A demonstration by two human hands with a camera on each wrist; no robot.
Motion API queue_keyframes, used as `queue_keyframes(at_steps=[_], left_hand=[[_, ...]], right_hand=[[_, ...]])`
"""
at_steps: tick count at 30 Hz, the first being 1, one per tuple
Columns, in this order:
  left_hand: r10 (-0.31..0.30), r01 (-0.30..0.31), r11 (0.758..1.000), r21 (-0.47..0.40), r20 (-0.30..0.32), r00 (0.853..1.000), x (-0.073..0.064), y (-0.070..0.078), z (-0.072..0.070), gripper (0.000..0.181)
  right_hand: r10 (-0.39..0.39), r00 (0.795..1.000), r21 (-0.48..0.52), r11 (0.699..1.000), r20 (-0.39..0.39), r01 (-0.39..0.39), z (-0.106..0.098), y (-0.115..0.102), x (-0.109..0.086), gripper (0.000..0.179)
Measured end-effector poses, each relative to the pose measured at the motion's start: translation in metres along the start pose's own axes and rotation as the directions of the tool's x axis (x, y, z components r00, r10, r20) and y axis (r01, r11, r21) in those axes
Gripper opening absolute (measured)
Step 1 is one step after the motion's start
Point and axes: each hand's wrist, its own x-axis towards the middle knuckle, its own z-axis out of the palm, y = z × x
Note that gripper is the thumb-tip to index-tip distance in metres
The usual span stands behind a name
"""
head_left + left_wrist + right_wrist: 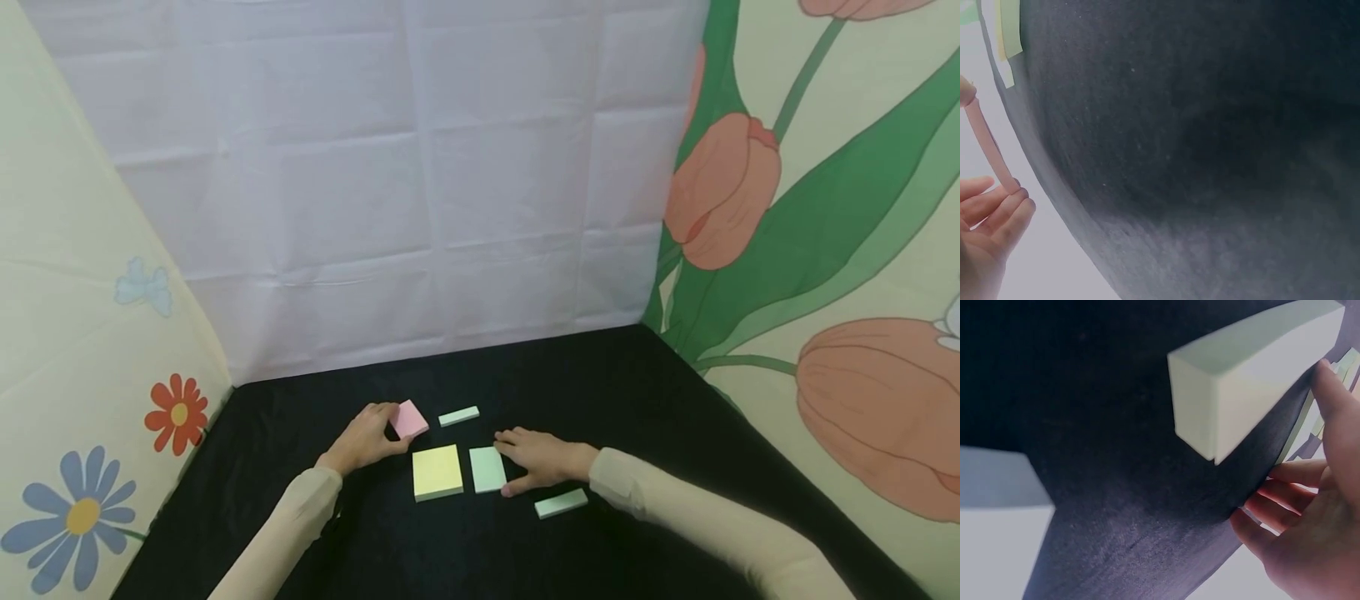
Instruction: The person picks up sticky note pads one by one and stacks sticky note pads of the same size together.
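saw a black cloth (pixel 420 550) spread beneath, backed by a white curtain (pixel 420 167) at twelve o'clock. found a thick yellow pad (pixel 437 472) in the way between the left hand (pixel 365 435) and a mint pad (pixel 483 469), the latter at its three o'clock. noted a far narrow pad (pixel 458 416) at one o'clock of the yellow pad and a near narrow pad (pixel 561 503) at four o'clock of the mint pad.

found a pink pad (pixel 409 419) at the yellow pad's eleven o'clock, turned askew, gripped at its edges by left thumb and fingers. saw it thin and straight-edged in the left wrist view, at nine o'clock. saw the mint pad pale and plain, held in a wide span by the right hand (pixel 547 458), thumb at the near edge, fingers at the far one.

lost the mint pad's three o'clock side behind that hand. could not judge the pink pad's contact with the cloth, nor identify a pale shape (pixel 997 544) cut off at eight o'clock in the right wrist view.
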Motion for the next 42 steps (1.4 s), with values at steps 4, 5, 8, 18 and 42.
queue_keyframes(at_steps=[4, 5, 8, 18, 42], left_hand=[[0.003, -0.003, 1.0, 0.002, 0.003, 1.0, 0.0, 0.002, -0.001, 0.064], [0.003, -0.003, 1.0, 0.0, 0.003, 1.0, 0.0, 0.002, -0.001, 0.064], [0.006, -0.006, 1.0, -0.004, 0.004, 1.0, 0.0, 0.003, -0.002, 0.065], [0.067, -0.067, 0.998, -0.018, -0.009, 0.998, 0.002, 0.004, -0.001, 0.063], [0.064, -0.064, 0.998, -0.021, 0.005, 0.998, 0.003, 0.016, 0.002, 0.07]], right_hand=[[-0.002, 1.0, -0.001, 1.0, 0.006, 0.002, -0.001, -0.001, -0.001, 0.082], [-0.004, 1.0, -0.001, 1.0, 0.006, 0.004, -0.001, -0.002, -0.001, 0.082], [-0.009, 1.0, -0.002, 1.0, 0.004, 0.009, -0.001, -0.002, -0.001, 0.082], [0.005, 1.0, -0.002, 1.0, 0.013, -0.005, -0.004, -0.003, 0.0, 0.083], [0.028, 0.999, 0.004, 1.0, 0.023, -0.028, 0.0, -0.001, 0.001, 0.083]])
